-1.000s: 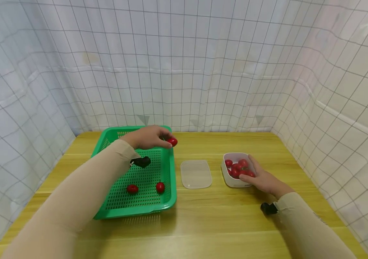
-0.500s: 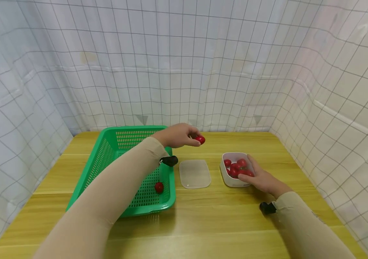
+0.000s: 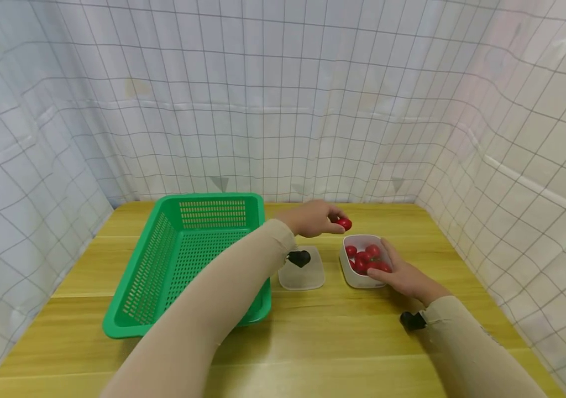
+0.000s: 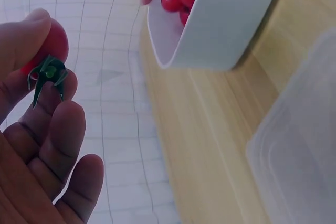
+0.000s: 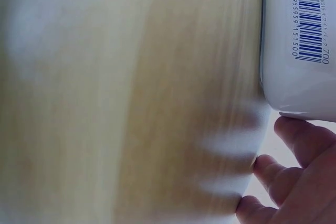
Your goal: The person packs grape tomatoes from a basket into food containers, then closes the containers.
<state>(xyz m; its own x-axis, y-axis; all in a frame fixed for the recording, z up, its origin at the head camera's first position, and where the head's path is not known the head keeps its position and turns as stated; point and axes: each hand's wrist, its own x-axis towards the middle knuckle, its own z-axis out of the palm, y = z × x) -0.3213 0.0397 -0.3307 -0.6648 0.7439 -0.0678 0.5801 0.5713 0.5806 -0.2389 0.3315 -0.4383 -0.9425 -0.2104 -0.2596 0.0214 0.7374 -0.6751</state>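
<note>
My left hand [image 3: 313, 218] pinches a red cherry tomato [image 3: 345, 224] between thumb and fingers, above and just left of a white plastic container [image 3: 359, 281]. Its green leafy stem end [image 4: 50, 72] faces the camera in the left wrist view, with the other fingers loosely bent below. Several cherry tomatoes [image 3: 361, 265] lie inside the container. My right hand [image 3: 403, 277] holds the container at its right side, thumb over the near rim. Printed text and a barcode [image 5: 310, 30] mark the container's wall in the right wrist view.
On the left of the wooden table [image 3: 313, 342] stands a green perforated basket [image 3: 213, 214], partly covered by my left forearm. A translucent flat lid [image 3: 310, 278] lies between basket and container. Gridded white curtain [image 3: 283, 132] encloses the back and sides.
My left hand has carried the cherry tomato rightward from over the basket, past the lid, toward the container. My left forearm now hides the tomatoes seen earlier in the basket. My right hand stayed put.
</note>
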